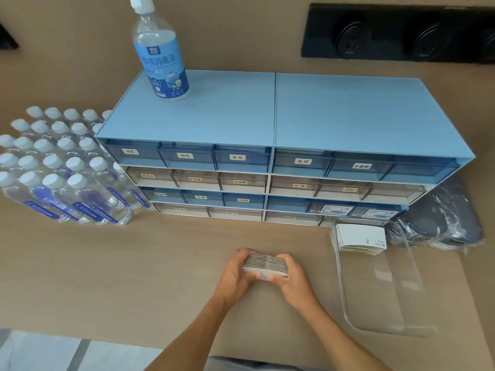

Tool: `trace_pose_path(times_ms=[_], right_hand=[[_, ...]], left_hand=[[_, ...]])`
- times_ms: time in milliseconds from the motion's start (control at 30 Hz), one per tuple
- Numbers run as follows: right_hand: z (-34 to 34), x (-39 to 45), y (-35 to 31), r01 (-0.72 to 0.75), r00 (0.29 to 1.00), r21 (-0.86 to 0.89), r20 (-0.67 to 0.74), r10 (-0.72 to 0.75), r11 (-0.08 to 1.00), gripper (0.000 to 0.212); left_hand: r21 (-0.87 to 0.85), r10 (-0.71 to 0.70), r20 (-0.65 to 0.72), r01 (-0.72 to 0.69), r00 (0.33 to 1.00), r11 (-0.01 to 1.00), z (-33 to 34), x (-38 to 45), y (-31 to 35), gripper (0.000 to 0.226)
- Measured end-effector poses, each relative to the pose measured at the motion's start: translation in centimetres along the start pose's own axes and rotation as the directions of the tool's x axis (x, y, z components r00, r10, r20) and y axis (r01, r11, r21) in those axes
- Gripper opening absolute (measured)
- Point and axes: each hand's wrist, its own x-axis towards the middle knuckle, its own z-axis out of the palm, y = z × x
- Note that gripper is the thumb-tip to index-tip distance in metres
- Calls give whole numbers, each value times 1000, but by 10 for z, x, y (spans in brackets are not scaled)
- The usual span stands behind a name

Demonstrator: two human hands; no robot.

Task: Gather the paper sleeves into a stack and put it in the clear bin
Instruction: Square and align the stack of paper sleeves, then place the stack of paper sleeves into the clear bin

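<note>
Stack of paper sleeves (265,266) stands on edge on the tan counter (134,277), pressed between both hands. Left hand (235,274) and right hand (294,279) are curled closed around its ends. Right of the right hand: clear bin (388,303), a second sleeve stack (360,238) at its far end. Beyond the hands: blue drawer cabinet (267,162); nothing between hands and bin.

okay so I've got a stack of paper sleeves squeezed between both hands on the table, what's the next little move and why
Probably carry the stack of sleeves rightward toward the clear bin. The left hand and right hand already press it from both sides and its edges look squared. No loose sleeves show on the table, and the bin has bare floor nearer you than the pile already inside.
</note>
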Motion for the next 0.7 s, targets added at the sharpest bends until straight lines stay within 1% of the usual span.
trace_pose_path(times_ms=[67,133,200,267,333,467,567,633,700], right_hand=[[-8,-3,-9,-35,999,137,-26,39,990,37],[-19,-7,-19,-40,997,332,-46,59,943,35],[-27,-13,-32,-8,997,509,-64,47,861,35],[-30,-17,-45,25,996,638,-84,37,770,38],[-32,-21,-57,44,990,717,-123,64,695,40],[-43,-33,-69,123,950,781,-271,155,612,26],[-59,-50,-67,195,914,835,-345,214,515,31],[-68,-64,-59,208,889,838,-376,260,504,29],[-80,-77,-47,232,864,832,-414,287,504,25]], left_hand=[[-146,-91,-62,81,994,986,-5,-2,14,47],[-366,-183,-104,133,978,921,-9,-6,30,57],[-531,-220,-127,121,967,838,-10,-9,48,59],[-642,-226,-122,97,966,761,-8,-9,66,56],[-707,-234,-95,100,968,700,-5,-8,82,51],[-787,-260,-32,136,965,602,17,-5,105,39],[-824,-267,20,167,964,541,47,-4,117,36],[-833,-287,74,217,955,509,69,-8,126,36],[-827,-290,126,262,949,498,90,-12,134,37]])
